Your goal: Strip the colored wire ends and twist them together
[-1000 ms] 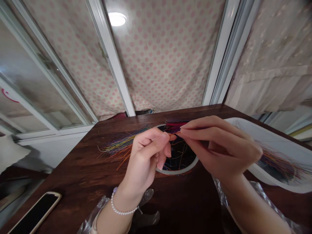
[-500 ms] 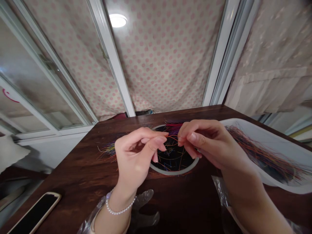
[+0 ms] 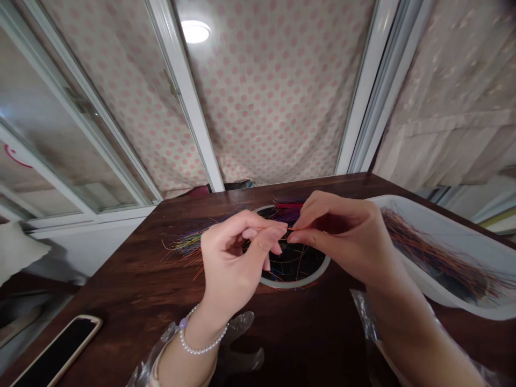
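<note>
My left hand (image 3: 234, 260), with a beaded bracelet at the wrist, pinches a thin orange wire (image 3: 289, 229) between thumb and forefinger. Close beside it, my right hand (image 3: 355, 234) has its thumb and forefinger closed at the other side of that wire. Only a short stretch shows between the fingertips. Both hands are over a round black dish with a pale rim (image 3: 300, 284), where loose bits of wire lie. Behind it is a red and purple wire bundle (image 3: 288, 206), partly hidden by my right hand. Mixed coloured wires (image 3: 183, 244) lie left of my left hand.
A white tray (image 3: 455, 231) on the right holds a long heap of mostly orange wires (image 3: 431, 258). A phone (image 3: 56, 352) lies at the table's left edge. Clear plastic (image 3: 242, 360) is by my left forearm. Polka-dot curtain (image 3: 274, 97) hangs behind the dark wooden table (image 3: 133, 269).
My left hand has shifted slightly right, and the hands' fingertips are closer together. My right thumb and forefinger have come together at the wire; less of it shows between the hands.
</note>
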`<state>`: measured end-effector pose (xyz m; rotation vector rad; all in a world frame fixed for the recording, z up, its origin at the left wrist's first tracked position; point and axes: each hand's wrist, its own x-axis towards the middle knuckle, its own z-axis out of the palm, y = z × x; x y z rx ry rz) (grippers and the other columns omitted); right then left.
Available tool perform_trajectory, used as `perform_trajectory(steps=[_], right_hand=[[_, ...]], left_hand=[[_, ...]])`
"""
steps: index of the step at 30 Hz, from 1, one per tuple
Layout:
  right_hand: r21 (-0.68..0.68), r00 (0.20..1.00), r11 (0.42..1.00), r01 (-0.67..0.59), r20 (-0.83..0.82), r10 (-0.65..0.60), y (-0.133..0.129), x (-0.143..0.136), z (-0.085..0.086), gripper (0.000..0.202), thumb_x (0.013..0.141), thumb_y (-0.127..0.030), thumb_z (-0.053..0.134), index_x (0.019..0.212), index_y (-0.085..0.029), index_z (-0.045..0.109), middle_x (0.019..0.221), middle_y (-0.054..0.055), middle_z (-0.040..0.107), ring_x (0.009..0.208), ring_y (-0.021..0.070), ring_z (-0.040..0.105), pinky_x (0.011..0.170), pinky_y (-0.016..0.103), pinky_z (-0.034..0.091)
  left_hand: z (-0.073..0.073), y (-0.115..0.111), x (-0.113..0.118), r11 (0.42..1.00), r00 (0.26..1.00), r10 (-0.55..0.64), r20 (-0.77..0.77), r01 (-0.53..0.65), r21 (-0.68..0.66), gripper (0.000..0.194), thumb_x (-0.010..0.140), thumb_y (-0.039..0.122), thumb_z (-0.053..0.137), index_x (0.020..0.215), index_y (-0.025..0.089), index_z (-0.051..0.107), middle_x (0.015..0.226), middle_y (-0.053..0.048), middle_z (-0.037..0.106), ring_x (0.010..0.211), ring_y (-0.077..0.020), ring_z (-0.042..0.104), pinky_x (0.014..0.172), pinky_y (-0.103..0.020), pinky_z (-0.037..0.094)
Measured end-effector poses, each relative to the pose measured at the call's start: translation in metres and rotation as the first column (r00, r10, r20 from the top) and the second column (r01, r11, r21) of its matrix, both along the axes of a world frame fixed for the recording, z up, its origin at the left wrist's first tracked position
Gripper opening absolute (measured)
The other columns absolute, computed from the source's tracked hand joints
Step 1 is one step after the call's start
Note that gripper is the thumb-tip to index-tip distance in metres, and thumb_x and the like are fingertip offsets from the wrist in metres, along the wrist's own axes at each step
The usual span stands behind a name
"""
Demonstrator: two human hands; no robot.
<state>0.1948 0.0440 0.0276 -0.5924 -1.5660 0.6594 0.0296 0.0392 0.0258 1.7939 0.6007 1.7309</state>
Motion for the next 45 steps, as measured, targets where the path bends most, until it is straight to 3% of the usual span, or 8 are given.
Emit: perform_trajectory(steps=[5,10,19,27,31,35,39,45], right_hand=[[0.185,0.972,0.961,0.207,0.074,-0.224,-0.002,-0.002,0.000,0.015,0.074,-0.010,0.082,0.068,-0.020,0.071,0.066,-0.002,0.062,0.061,0.0106,0.055,0.050,0.023,0.041],[0.305,0.954,0.921,0.242,0.097,-0.282,-0.002,-0.006,-0.001,0.015,0.079,-0.007,0.075,0.069,-0.018,0.070,0.066,-0.002,0.062,0.062,0.0099,0.056,0.050,0.022,0.041],[0.167,0.972,0.959,0.228,0.011,-0.233,-0.008,-0.009,0.002,0.017,0.071,-0.010,0.084,0.068,-0.024,0.074,0.065,-0.001,0.069,0.060,0.0132,0.061,0.048,0.024,0.048],[-0.158,0.980,0.983,-0.093,-0.189,0.062,-0.004,-0.006,0.003,0.013,0.070,-0.011,0.083,0.071,-0.024,0.079,0.063,-0.002,0.074,0.050,0.0108,0.066,0.044,0.018,0.056],[-0.238,0.908,0.902,-0.361,-0.312,0.281,0.001,0.000,0.000,0.006,0.075,-0.018,0.083,0.076,-0.023,0.080,0.067,0.000,0.076,0.055,0.0102,0.071,0.048,0.014,0.058],[-0.314,0.832,0.800,-0.512,-0.413,0.370,0.004,0.004,0.001,0.006,0.074,-0.022,0.085,0.076,-0.021,0.080,0.069,0.000,0.077,0.055,0.0086,0.071,0.048,0.011,0.057],[-0.319,0.790,0.753,-0.576,-0.453,0.413,0.005,0.004,0.002,0.006,0.075,-0.017,0.084,0.076,-0.020,0.079,0.069,0.000,0.077,0.057,0.0071,0.071,0.050,0.008,0.057],[-0.297,0.844,0.828,-0.476,-0.418,0.336,0.002,0.000,0.000,0.008,0.073,-0.018,0.086,0.074,-0.021,0.078,0.069,0.000,0.077,0.058,0.0091,0.072,0.052,0.011,0.059]], left_hand=[[0.001,0.000,0.002,1.000,1.000,-0.005,0.007,0.005,-0.026,0.016,0.087,0.015,0.068,0.072,0.018,0.072,0.054,0.005,0.062,0.037,-0.0023,0.048,0.034,-0.009,0.037],[0.002,-0.002,0.003,0.999,0.999,-0.037,-0.001,0.037,-0.022,0.016,0.087,0.016,0.069,0.071,0.017,0.071,0.051,0.006,0.060,0.035,-0.0021,0.047,0.034,-0.009,0.037],[0.002,0.000,0.002,0.996,1.000,-0.013,-0.013,0.014,0.085,0.016,0.089,0.018,0.068,0.073,0.017,0.071,0.052,0.005,0.060,0.038,-0.0035,0.050,0.034,-0.012,0.038],[0.000,0.000,0.000,0.990,1.000,0.027,0.016,-0.029,0.138,0.014,0.089,0.016,0.069,0.075,0.018,0.072,0.056,0.003,0.063,0.039,-0.0045,0.051,0.036,-0.016,0.040],[0.000,0.001,0.000,0.990,1.000,0.022,-0.002,-0.021,0.140,0.013,0.089,0.015,0.069,0.078,0.019,0.074,0.058,0.003,0.066,0.040,-0.0046,0.052,0.038,-0.016,0.042],[-0.001,0.001,-0.001,0.988,1.000,0.004,-0.003,-0.003,0.153,0.010,0.088,0.015,0.070,0.082,0.020,0.076,0.061,0.002,0.070,0.041,-0.0047,0.054,0.037,-0.015,0.043],[-0.001,0.000,-0.001,0.993,1.000,0.005,0.010,-0.007,0.117,0.009,0.088,0.017,0.071,0.086,0.022,0.079,0.055,0.004,0.066,0.040,-0.0052,0.054,0.036,-0.015,0.044],[-0.003,0.000,0.002,0.999,0.998,0.018,0.054,-0.020,0.042,0.011,0.091,0.026,0.069,0.089,0.023,0.080,0.051,0.004,0.065,0.036,-0.0050,0.053,0.034,-0.013,0.043]])
